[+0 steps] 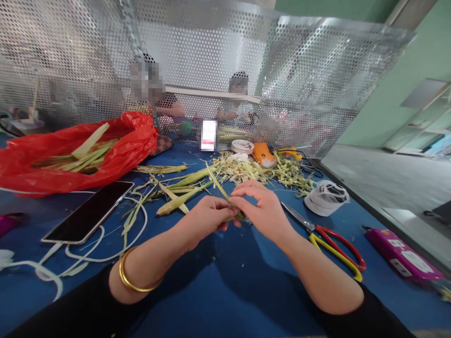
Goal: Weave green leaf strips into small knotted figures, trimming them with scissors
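My left hand (pixel 209 215) and my right hand (pixel 262 209) meet above the middle of the blue table. Between them is a narrow yellow-green strip of corn husk (pixel 219 183), which slants up and away to the left. Both hands pinch it near its lower end, where a small green bit shows under the fingers. Just beyond my left hand lie several long corn husks (pixel 192 182). To the right of my right hand rest scissors (pixel 310 227) with one red and one yellow handle, their blades partly spread.
A red plastic bag (pixel 139 134) holding husks lies far left, near a dark-screened phone (pixel 89 213) and white cables (pixel 143 225). Husk scraps (pixel 243 170) are heaped ahead. A white spool (pixel 326 199) and purple packet (pixel 401 253) sit right. Behind a perforated metal screen (pixel 197 51) are two people.
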### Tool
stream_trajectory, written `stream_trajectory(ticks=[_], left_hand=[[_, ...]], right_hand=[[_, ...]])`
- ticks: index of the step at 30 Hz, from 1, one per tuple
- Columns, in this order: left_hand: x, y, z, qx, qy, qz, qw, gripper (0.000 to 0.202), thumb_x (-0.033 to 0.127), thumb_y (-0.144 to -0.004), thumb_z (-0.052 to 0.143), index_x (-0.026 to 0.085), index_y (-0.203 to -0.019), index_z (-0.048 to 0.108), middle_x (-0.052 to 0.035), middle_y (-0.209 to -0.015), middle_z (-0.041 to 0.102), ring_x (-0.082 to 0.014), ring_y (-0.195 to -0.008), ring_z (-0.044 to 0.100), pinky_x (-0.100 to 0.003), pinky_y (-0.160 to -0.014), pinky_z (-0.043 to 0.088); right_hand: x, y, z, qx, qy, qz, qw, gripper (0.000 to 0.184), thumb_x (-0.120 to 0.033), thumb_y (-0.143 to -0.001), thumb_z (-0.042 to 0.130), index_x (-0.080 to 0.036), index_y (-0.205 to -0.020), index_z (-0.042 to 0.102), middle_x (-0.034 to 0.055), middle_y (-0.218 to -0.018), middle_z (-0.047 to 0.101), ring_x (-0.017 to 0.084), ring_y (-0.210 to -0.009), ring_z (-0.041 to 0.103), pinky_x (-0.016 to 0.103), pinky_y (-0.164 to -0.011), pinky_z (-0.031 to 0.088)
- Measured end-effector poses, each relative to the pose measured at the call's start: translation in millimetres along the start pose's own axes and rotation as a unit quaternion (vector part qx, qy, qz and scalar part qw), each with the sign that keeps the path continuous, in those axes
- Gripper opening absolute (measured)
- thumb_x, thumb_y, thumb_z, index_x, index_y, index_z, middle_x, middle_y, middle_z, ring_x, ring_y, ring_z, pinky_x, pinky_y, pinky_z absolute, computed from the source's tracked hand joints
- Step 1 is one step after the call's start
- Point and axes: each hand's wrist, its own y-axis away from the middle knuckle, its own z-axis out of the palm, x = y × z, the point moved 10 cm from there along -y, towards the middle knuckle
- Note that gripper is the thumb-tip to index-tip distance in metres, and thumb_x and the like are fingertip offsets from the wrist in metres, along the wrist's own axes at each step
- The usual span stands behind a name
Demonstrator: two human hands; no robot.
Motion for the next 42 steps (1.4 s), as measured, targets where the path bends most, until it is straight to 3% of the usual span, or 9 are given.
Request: stream_trajectory(ticks=[3,5,12,17,21,25,31,36,42], left_hand=[[-1,1,2.2,0.002,-0.031,0.001,1.0,0.018,0.028,-0.071,0.065,0.018,-0.058,0.073,-0.0019,-0.059,0.066,-0.008,-0.044,0.04,-0.023,-0.046,0.026],[-2,1,3.2,0.001,-0.029,0.0,1.0,0.017,0.028,-0.07,0.066,0.018,-0.058,0.073,-0.0019,-0.058,0.066,-0.0082,-0.044,0.039,-0.023,-0.045,0.026],[-6,2,6.6,-0.013,-0.015,-0.013,1.0,0.023,0.03,-0.07,0.069,0.017,-0.052,0.068,-0.0005,-0.048,0.058,-0.0085,-0.043,0.042,-0.021,-0.042,0.027],[-9,-1,-6.9,0.037,0.116,-0.029,0.992,0.023,0.034,-0.074,0.068,0.015,-0.063,0.069,-0.0023,-0.06,0.065,-0.0103,-0.052,0.055,-0.022,-0.053,0.042],[-8,-2,-23.5,0.087,0.201,-0.021,0.976,0.03,0.042,-0.078,0.066,0.013,-0.073,0.07,-0.0047,-0.067,0.067,-0.0118,-0.057,0.058,-0.024,-0.058,0.046],[-9,-1,-28.4,0.101,0.209,-0.026,0.972,0.021,0.033,-0.072,0.073,0.012,-0.075,0.07,-0.0024,-0.064,0.066,-0.0101,-0.056,0.057,-0.023,-0.059,0.046],[-17,-2,-29.2,0.116,0.231,-0.058,0.964,0.016,0.026,-0.068,0.076,0.012,-0.075,0.071,-0.0026,-0.066,0.067,-0.0106,-0.059,0.06,-0.022,-0.061,0.048],[-16,-4,-33.5,0.145,0.236,-0.029,0.961,0.012,0.021,-0.067,0.077,0.012,-0.069,0.07,-0.0024,-0.061,0.066,-0.0102,-0.057,0.059,-0.023,-0.062,0.049],[-12,-6,-35.9,0.158,0.233,0.015,0.959,0.017,0.026,-0.066,0.079,0.012,-0.071,0.072,-0.0045,-0.065,0.07,-0.0129,-0.062,0.063,-0.026,-0.069,0.053]], right_hand=[[23,5,20,-0.066,-0.097,0.127,0.985,0.009,-0.027,-0.076,0.065,-0.019,-0.071,0.066,0.0007,-0.073,0.064,0.015,-0.066,0.058,0.028,-0.061,0.046],[31,8,25,-0.068,-0.127,0.165,0.976,0.011,-0.029,-0.075,0.066,-0.018,-0.071,0.065,-0.0003,-0.07,0.063,0.014,-0.061,0.055,0.027,-0.056,0.044],[15,4,10,0.01,-0.074,0.055,0.996,0.007,-0.019,-0.079,0.062,-0.02,-0.072,0.065,0.0013,-0.08,0.066,0.016,-0.078,0.061,0.031,-0.076,0.047],[-10,4,-26,0.121,0.066,-0.066,0.988,0.009,-0.022,-0.087,0.057,-0.021,-0.08,0.063,0.0039,-0.088,0.066,0.019,-0.088,0.06,0.036,-0.085,0.045],[-7,-1,-15,0.042,0.107,-0.065,0.991,0.013,-0.025,-0.085,0.062,-0.021,-0.073,0.062,0.0019,-0.078,0.066,0.018,-0.079,0.061,0.033,-0.078,0.045],[-2,1,7,-0.018,0.116,-0.07,0.991,0.006,-0.02,-0.08,0.068,-0.022,-0.076,0.064,0.0013,-0.084,0.068,0.019,-0.084,0.062,0.033,-0.08,0.044],[-18,8,7,0.015,0.206,-0.143,0.968,0.009,-0.016,-0.085,0.059,-0.02,-0.078,0.06,0.0024,-0.085,0.067,0.019,-0.086,0.061,0.036,-0.084,0.039],[-35,14,10,0.014,0.272,-0.198,0.942,0.014,-0.014,-0.09,0.048,-0.02,-0.079,0.055,0.0042,-0.082,0.064,0.019,-0.079,0.058,0.036,-0.085,0.038],[-19,15,13,0.018,0.226,-0.121,0.967,0.014,-0.019,-0.094,0.041,-0.02,-0.087,0.053,0.005,-0.081,0.06,0.018,-0.067,0.057,0.028,-0.06,0.041]])
